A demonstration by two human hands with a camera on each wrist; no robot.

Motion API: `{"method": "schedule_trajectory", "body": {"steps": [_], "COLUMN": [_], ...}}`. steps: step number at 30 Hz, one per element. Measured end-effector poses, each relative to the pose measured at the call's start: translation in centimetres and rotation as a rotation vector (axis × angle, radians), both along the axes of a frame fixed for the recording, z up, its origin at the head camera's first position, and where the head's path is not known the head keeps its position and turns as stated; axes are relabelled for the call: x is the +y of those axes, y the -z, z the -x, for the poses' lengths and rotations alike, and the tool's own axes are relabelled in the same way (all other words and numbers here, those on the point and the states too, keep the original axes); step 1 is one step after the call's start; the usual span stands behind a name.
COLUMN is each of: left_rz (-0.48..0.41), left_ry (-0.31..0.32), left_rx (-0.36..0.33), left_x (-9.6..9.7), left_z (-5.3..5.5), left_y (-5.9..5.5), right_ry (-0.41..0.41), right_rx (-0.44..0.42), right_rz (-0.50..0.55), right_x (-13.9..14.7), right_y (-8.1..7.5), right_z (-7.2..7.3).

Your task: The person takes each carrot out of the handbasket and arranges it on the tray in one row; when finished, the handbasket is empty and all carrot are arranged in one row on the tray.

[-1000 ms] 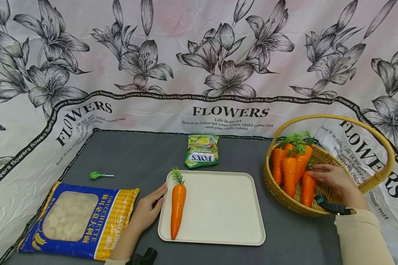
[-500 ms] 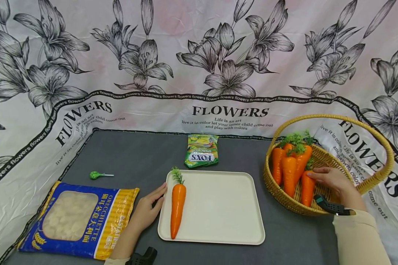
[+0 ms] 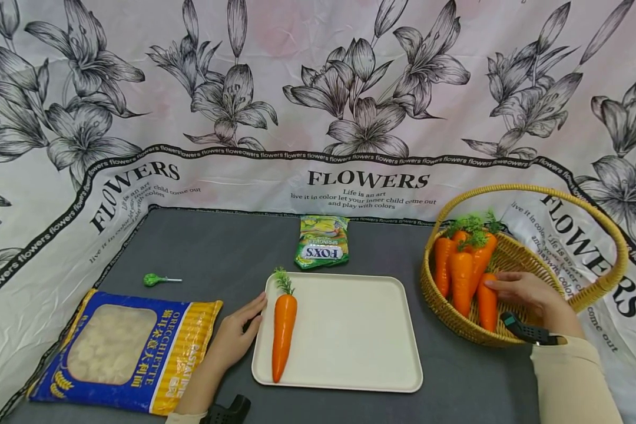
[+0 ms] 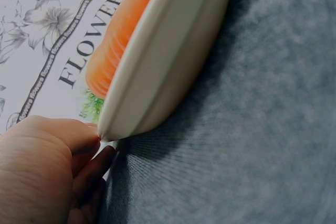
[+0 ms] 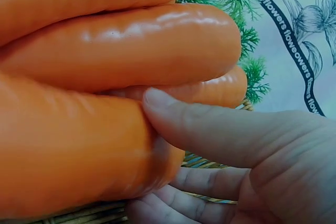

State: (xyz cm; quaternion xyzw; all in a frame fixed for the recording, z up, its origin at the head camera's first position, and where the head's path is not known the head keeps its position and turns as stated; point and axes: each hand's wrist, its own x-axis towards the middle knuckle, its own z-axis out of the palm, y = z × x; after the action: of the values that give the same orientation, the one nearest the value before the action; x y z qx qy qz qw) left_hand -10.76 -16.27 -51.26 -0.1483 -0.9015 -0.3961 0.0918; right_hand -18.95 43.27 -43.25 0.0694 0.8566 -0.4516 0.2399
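My right hand (image 3: 524, 288) reaches into the wicker basket (image 3: 440, 315) and holds a carrot (image 3: 487, 309) near its top. In the right wrist view the thumb (image 5: 205, 127) lies over the carrot's thick end and the other fingers curl beneath it. Several more carrots with green leafy tops lean together at the basket's left side. At the left edge of the cream tray (image 3: 355, 335), my left hand (image 3: 235, 335) touches the rim with its fingertips. A single carrot (image 3: 284, 335) lies lengthwise on the tray's left side, leaves toward the back.
A blue and yellow pasta bag (image 3: 116, 353) lies left of the left forearm, with a green lollipop (image 3: 153, 280) behind it. Behind the tray is a green Fox's candy bag (image 3: 323, 241). The basket's tall handle (image 3: 622, 247) arches over the right hand.
My right hand and the carrot it holds have shifted slightly left inside the basket, closer to the other carrots. The left hand, tray and carrot on it stay put.
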Motion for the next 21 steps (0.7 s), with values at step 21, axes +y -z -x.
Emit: {"method": "schedule_trajectory", "body": {"steps": [21], "left_rz": [0.001], "left_ry": [0.005], "left_rx": [-0.001], "left_x": [0.05], "left_z": [-0.03], "left_y": [-0.05], "right_ry": [0.124], "right_rx": [0.065], "right_rz": [0.055], "right_x": [0.26], "right_y": [0.12], "right_z": [0.03]}}
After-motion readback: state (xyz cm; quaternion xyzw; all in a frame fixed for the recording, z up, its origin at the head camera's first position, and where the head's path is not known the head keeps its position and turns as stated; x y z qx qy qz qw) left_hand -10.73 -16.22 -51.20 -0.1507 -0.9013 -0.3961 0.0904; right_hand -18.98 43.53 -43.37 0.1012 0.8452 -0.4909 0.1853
